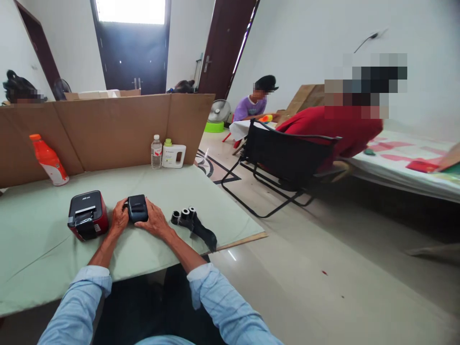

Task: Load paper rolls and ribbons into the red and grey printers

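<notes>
Two bare hands held one small black machine (137, 208) between them, low over the worktop (143, 254). The left hand (120, 218) had its grip on the machine's nine o'clock side and the right hand (156, 221) had its grip on the three o'clock side, both grasping it. Whether its underside touched the worktop could not be told.

From that machine, a larger red-and-black machine (88, 215) stood near at nine o'clock, and some black rolls (194, 223) lay between three and four. An orange bottle (49, 160) stood at ten o'clock; a clear bottle (156, 152) was between twelve and one, just beside a white jug (174, 155) at one, before a cardboard panel (118, 129). Farther off, at two o'clock, a person in red (338, 127) sat in a black chair (283, 148).
</notes>
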A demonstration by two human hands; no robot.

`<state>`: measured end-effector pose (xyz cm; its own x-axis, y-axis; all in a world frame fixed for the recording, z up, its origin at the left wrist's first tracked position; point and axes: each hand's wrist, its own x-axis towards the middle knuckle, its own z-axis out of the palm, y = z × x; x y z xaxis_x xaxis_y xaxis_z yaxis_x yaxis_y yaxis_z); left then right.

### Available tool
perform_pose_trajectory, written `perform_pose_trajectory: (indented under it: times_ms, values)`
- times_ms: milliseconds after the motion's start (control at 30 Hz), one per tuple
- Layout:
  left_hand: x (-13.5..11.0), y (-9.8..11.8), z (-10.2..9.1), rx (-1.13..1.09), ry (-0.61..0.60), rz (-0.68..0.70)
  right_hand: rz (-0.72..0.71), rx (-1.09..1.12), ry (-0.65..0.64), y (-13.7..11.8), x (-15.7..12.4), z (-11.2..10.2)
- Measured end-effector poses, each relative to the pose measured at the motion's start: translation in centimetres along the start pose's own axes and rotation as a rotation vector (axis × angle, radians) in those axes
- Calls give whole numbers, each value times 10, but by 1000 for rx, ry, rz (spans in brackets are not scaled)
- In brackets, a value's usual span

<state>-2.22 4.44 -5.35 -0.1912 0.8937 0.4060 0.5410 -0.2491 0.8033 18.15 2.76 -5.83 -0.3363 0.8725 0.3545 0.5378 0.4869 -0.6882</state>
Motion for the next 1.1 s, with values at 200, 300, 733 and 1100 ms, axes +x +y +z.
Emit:
perform_pose_trajectory:
  times_ms: [200, 300, 733, 1100]
  values:
    - [0, 1, -1, 13, -2, 14, -21, -2, 7, 1, 1, 0]
    - [1, 3, -2, 30, -5, 18, -27, 11, 13, 2, 1, 0]
    - [1, 1, -3, 19, 3, 5, -15, 22, 12, -1, 3, -1]
    - [2, 2, -2, 60, -3, 3, -27, 22, 15, -4, 2, -4]
